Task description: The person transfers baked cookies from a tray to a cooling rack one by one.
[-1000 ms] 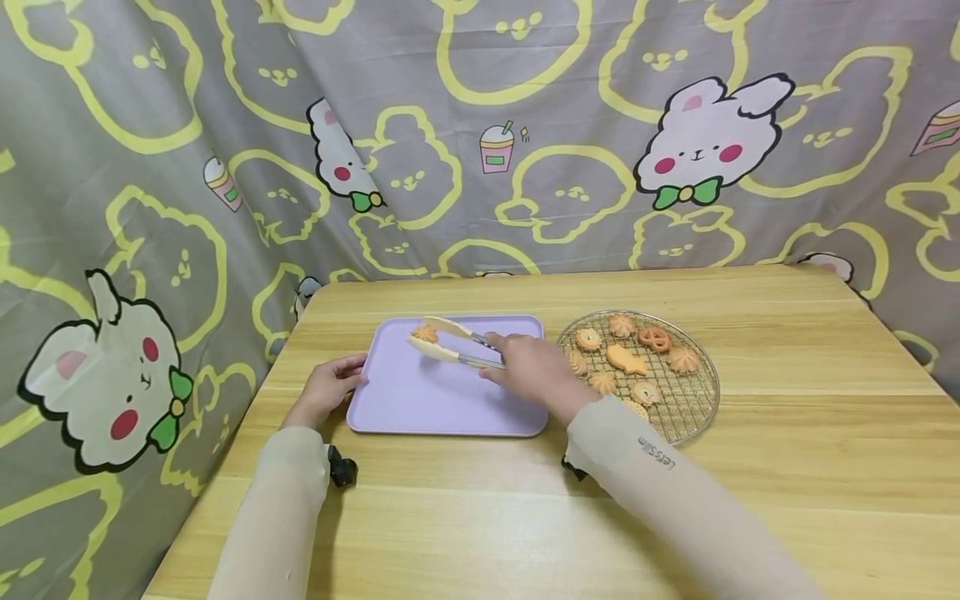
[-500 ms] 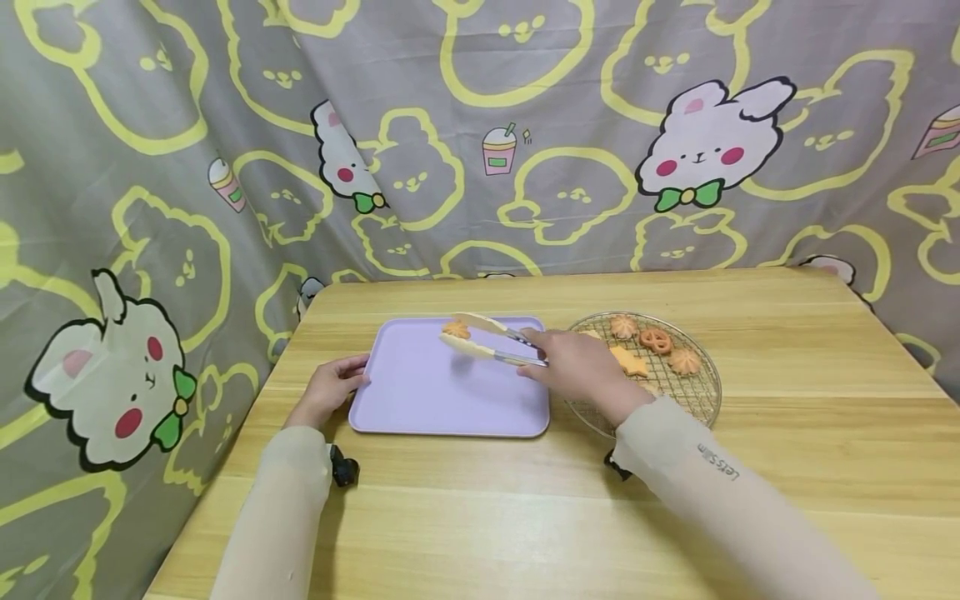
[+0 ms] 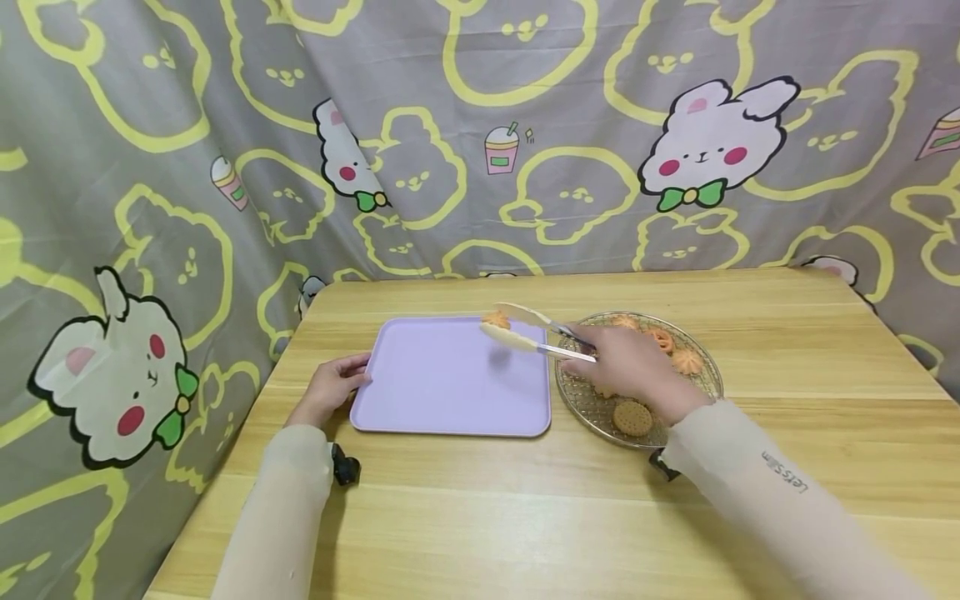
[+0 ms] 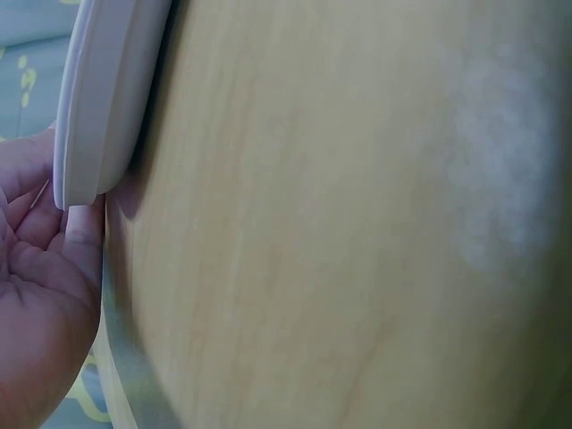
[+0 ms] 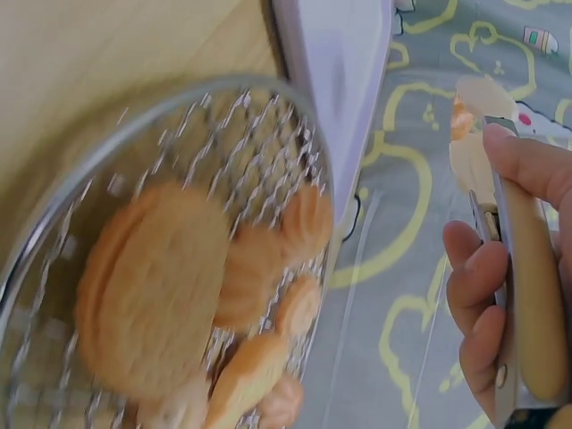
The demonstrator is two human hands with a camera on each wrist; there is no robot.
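My right hand [image 3: 630,360] grips a pair of tongs [image 3: 567,353] with pale tips and metal arms. Pinched in the tips is a small ridged cookie [image 3: 496,319], over the right part of a lilac tray [image 3: 450,392]. That hand is above a round wire rack [image 3: 588,417] of cookies and hides part of it. In the right wrist view, the fingers curl round the tongs' handle [image 5: 532,295]. My left hand [image 3: 327,390] pinches the tray's left edge; in the left wrist view the rim sits between thumb and fingers.
On the rack lie several cookies, among them a thick round sandwich cookie [image 3: 632,417], a pretzel-shaped one [image 3: 660,339] and a ridged one [image 3: 687,362]. A wooden table [image 3: 480,517] carries everything. Behind it hangs a patterned grey curtain [image 3: 450,192].
My right hand has moved rightward, carrying the tongs and cookie from over the tray's left-middle to its right side. The sandwich cookie has come into sight. My left hand stays at the tray.
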